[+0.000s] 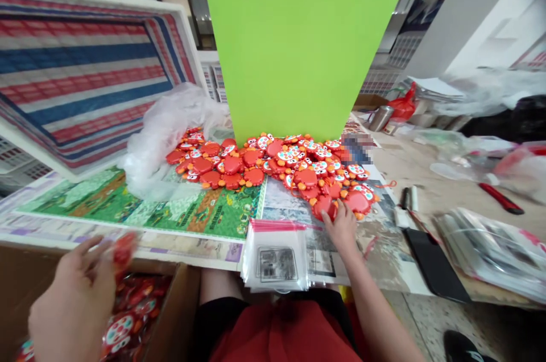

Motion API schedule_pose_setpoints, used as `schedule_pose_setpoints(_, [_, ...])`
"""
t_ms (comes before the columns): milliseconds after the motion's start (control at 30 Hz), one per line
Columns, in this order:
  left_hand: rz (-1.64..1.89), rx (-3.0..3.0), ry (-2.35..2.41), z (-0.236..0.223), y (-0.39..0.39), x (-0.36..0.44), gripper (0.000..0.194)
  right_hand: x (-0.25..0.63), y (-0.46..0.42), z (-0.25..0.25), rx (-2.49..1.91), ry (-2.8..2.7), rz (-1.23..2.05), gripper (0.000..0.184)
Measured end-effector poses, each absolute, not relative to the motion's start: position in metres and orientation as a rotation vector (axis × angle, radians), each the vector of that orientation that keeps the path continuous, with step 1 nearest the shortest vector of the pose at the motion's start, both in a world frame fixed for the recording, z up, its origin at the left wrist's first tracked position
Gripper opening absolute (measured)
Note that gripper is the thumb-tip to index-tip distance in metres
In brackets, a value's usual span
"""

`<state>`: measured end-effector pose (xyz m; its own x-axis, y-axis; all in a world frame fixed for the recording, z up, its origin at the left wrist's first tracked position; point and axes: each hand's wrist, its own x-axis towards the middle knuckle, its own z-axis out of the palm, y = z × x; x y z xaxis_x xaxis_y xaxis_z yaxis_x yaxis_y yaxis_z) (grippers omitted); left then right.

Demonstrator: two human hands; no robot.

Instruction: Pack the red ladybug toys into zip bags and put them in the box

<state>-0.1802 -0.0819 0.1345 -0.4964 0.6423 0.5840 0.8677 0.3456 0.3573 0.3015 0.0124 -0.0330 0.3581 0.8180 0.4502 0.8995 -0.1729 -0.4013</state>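
My left hand (77, 293) is at the lower left above a cardboard box (177, 299). Its fingers pinch a small red toy (123, 251), blurred and apparently in a clear bag. Inside the box lie several bagged red toys (117, 330) with dotted faces. At the front right of a heap of red crab-like toys (232, 164) with orange claws and white eyes, my right hand (342, 226) has its thumb and fingers around a red toy (323, 206). A stack of clear zip bags (275, 262) with pink top strips lies at the table's front edge, between my hands.
A green board (302, 60) stands behind the heap. To the left are a tilted crate (81, 72) with striped lining and a crumpled plastic bag (164, 143). On the right lie a black phone (435, 265), a red cutter (501, 198) and a bundle of plastic bags (490, 245).
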Motion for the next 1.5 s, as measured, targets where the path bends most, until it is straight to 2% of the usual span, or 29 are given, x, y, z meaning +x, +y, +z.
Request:
schedule_pose_setpoints(133, [-0.825, -1.829, -2.007, 0.112, -0.069, -0.127, 0.033, 0.294, 0.012, -0.043, -2.136, -1.428, -0.098, 0.062])
schedule_pose_setpoints(267, [-0.684, -2.584, -1.787, 0.057, -0.035, -0.024, 0.027, 0.294, 0.007, -0.048, -1.852, -1.453, -0.023, 0.064])
schedule_pose_setpoints(367, [-0.494, -2.724, -1.779, 0.023, -0.019, 0.029, 0.017, 0.299, 0.0, -0.051, -1.689, -1.389, 0.044, 0.071])
schedule_pose_setpoints(433, [-0.402, -2.663, -1.827, 0.009, -0.014, 0.045, 0.014, 0.303, -0.006, -0.053, -1.686, -1.323, 0.136, 0.064])
schedule_pose_setpoints(533, [-0.387, -2.549, -1.843, -0.005, -0.011, 0.051, 0.016, 0.306, -0.015, -0.053, -1.666, -1.27, 0.289, 0.046])
schedule_pose_setpoints(600, [-0.414, -2.531, -1.828, -0.011, -0.01, 0.051, 0.016, 0.304, -0.017, -0.05, -1.574, -1.225, 0.41, 0.04])
schedule_pose_setpoints(733, [-0.53, -2.617, -1.774, -0.02, -0.011, 0.05, 0.013, 0.293, -0.014, -0.031, -1.341, -1.025, 0.698, 0.045])
schedule_pose_setpoints(833, [-0.731, -2.677, -1.819, -0.024, -0.012, 0.048, 0.013, 0.286, -0.013, -0.009, -1.214, -1.072, 0.86, 0.051])
schedule_pose_setpoints(967, [-0.913, -2.687, -1.905, -0.023, -0.013, 0.045, 0.039, 0.279, -0.014, 0.017, -1.113, -1.343, 1.097, 0.05])
schedule_pose_setpoints(1200, [-0.732, -2.837, -1.586, -0.019, -0.018, 0.043, 0.024, 0.255, 0.011, 0.012, -1.102, -1.317, 1.14, 0.054])
schedule_pose_setpoints(1400, [-0.856, -2.773, -1.558, -0.024, -0.017, 0.041, 0.014, 0.23, 0.036, 0.002, -1.111, -1.587, 1.2, 0.04])
schedule_pose_setpoints(1500, [-0.987, -2.676, -1.606, -0.021, -0.018, 0.042, 0.013, 0.21, 0.039, 0.001, -1.064, -1.798, 1.228, 0.04])
